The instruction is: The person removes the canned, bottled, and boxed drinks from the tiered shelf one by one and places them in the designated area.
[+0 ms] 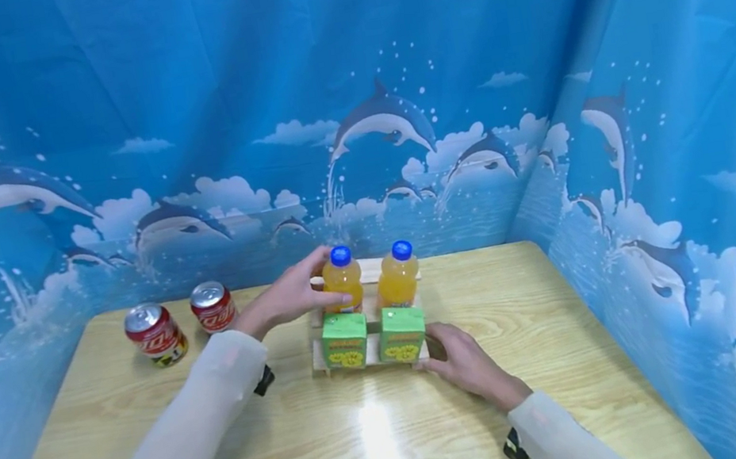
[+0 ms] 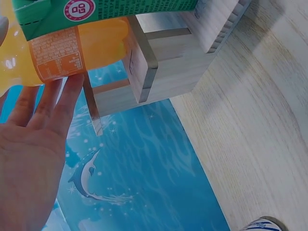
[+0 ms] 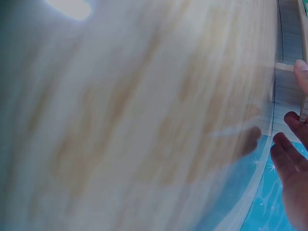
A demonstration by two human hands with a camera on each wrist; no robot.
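My left hand (image 1: 298, 289) grips the left orange drink bottle (image 1: 342, 275), which has a blue cap and stands upright on the upper step of a small wooden rack (image 1: 374, 349). In the left wrist view, the fingers lie along the bottle's label (image 2: 57, 53). A second orange bottle (image 1: 398, 277) stands to its right on the same step. Two green juice boxes (image 1: 345, 341) (image 1: 402, 334) sit side by side on the lower step. My right hand (image 1: 465, 363) holds the rack's right end, thumb and fingertips at its edge; the right wrist view shows this hand only partly.
Two red soda cans, one nearer (image 1: 156, 335) and one farther (image 1: 213, 308), stand on the wooden table (image 1: 287, 451) left of the rack. A blue dolphin-print curtain (image 1: 212, 110) hangs behind the table and along its sides.
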